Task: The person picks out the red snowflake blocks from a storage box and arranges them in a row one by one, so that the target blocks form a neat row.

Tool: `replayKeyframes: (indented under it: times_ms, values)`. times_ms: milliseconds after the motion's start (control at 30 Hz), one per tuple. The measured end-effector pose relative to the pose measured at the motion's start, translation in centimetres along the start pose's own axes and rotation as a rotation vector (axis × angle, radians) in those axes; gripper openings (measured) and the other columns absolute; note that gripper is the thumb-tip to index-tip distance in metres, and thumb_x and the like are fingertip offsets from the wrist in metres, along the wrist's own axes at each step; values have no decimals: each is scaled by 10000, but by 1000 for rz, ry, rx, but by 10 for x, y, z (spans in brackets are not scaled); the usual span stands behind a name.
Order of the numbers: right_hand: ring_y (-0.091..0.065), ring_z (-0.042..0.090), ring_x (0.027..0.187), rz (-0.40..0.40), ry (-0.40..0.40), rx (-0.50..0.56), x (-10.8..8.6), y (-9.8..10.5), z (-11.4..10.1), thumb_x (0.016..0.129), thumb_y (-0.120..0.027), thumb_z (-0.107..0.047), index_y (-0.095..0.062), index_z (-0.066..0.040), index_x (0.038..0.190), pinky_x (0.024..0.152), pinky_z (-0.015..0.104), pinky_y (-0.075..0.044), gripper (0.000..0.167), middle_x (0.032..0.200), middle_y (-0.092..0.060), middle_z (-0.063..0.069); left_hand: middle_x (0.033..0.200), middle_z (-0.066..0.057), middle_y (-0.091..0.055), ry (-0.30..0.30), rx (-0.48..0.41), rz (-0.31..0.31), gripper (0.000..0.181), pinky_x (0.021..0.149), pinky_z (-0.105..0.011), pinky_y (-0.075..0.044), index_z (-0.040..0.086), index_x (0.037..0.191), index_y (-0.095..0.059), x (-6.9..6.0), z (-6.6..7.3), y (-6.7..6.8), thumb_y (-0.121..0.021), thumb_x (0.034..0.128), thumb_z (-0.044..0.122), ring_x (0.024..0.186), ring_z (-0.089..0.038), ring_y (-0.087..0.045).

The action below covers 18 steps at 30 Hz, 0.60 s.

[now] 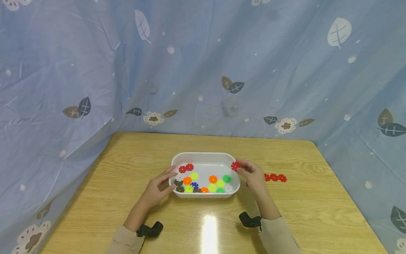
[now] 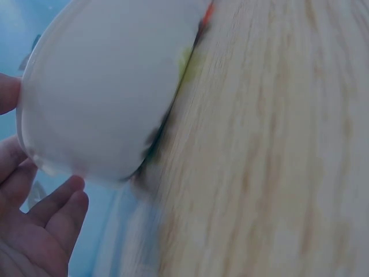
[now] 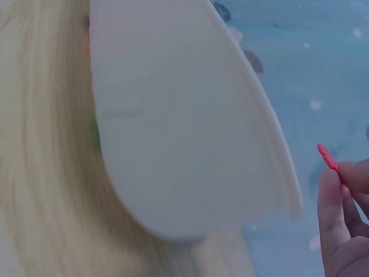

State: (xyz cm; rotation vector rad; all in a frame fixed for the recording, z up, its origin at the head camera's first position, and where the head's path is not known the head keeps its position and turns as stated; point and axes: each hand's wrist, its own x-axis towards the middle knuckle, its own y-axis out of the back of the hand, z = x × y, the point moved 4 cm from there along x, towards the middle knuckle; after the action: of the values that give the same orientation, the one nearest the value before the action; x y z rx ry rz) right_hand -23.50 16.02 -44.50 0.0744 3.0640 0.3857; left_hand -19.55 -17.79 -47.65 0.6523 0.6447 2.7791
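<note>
A white plastic tray (image 1: 204,195) stands on the table with several colourful notched snowflake discs in it, among them orange (image 1: 213,179), green (image 1: 226,179) and yellow (image 1: 194,176) ones. My left hand (image 1: 156,189) holds the tray's left end, its fingers and thumb at the rim; the left wrist view shows fingertips (image 2: 75,183) touching the wall. Between thumb and fingers, my right hand (image 1: 254,176) pinches a red snowflake disc (image 1: 235,166) by the tray's right rim. In the right wrist view this disc (image 3: 327,156) appears edge-on, apart from the tray.
Right of my right hand, several red snowflake discs (image 1: 274,177) lie in a row on the wooden table (image 1: 304,211), partly hidden by that hand. Two red discs (image 1: 186,168) lie at the tray's back left. A blue patterned cloth (image 1: 196,63) hangs behind the table.
</note>
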Motion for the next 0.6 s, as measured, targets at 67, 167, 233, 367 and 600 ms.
replayKeyframes:
  times_ms: [67,167,233,367,600]
  values:
    - [-583,33,969,15,-14,17,-3,9,4,907,-619,-84,-585,-24,1269,816,108,-490,369,1226,-600,138,1454,-204,-418,2,3,-2,360,1014,-116,-338,-29,1210,-595,0,0,0,-662,861,32,1346,-412,-357]
    - [-568,9,980,48,-35,29,-6,23,13,917,-618,-123,-562,-23,1291,820,107,-494,391,1221,-595,97,1471,-154,-416,11,0,0,369,1018,-109,-331,-4,1220,-599,-1,-11,-2,-671,864,65,1361,-380,-352]
    - [-567,-2,976,80,-47,23,-7,33,21,918,-621,-140,-563,-34,1291,817,108,-498,392,1200,-600,59,1480,-112,-416,25,2,-3,370,1018,-100,-326,21,1224,-604,-2,-15,-3,-674,871,108,1369,-350,-354]
    - [-557,-47,950,124,-92,-3,-12,51,36,929,-611,-182,-547,-55,1314,812,111,-497,411,1140,-599,-67,1482,-93,-417,32,-11,-8,374,1015,-108,-336,26,1227,-603,-5,-17,-4,-673,877,139,1366,-340,-358]
    - [-608,-40,888,169,-128,96,-16,72,54,926,-613,-155,-509,-3,1336,798,119,-515,449,964,-598,-198,1467,-143,-425,-7,16,1,368,1023,-183,-380,1,1219,-599,-2,-16,-2,-672,874,106,1358,-342,-375]
